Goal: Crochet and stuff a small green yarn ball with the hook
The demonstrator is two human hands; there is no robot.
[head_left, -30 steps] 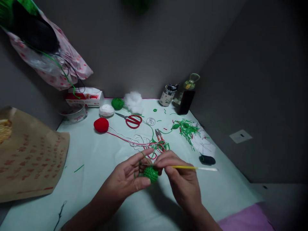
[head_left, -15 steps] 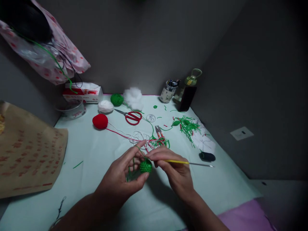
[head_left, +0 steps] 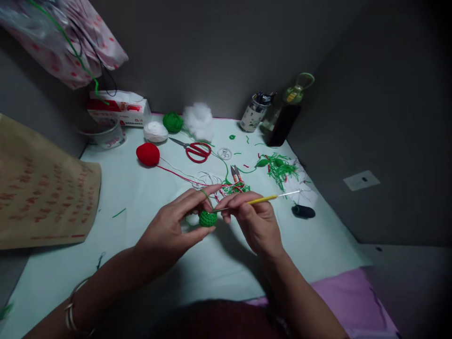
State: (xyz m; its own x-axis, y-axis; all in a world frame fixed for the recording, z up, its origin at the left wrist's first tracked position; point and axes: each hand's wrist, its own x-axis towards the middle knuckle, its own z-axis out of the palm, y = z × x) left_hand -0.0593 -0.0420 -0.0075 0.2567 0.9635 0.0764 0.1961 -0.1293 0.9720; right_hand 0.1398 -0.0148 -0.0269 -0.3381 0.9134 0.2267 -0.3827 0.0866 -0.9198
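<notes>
The left hand [head_left: 165, 225] is pinching a small, round, green crocheted piece [head_left: 208, 219]; right of it, the right hand [head_left: 260, 225] is pinching a yellow-handled metal crochet hook [head_left: 263, 200]. If the thin green yarn strand [head_left: 208, 196] above the piece is slackening, the hook could be slipping free.

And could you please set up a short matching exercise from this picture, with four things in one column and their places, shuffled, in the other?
Things
1. Red yarn ball
2. Green crocheted piece
3. Patterned pen cup
4. Yellow-handled hook

Places
A. Held in the right hand
B. Beside the bottle with the green lid, near the back wall
C. On the near side of the white yarn ball
D. Held in the left hand

Right pairs: 1-C, 2-D, 3-B, 4-A.
</notes>
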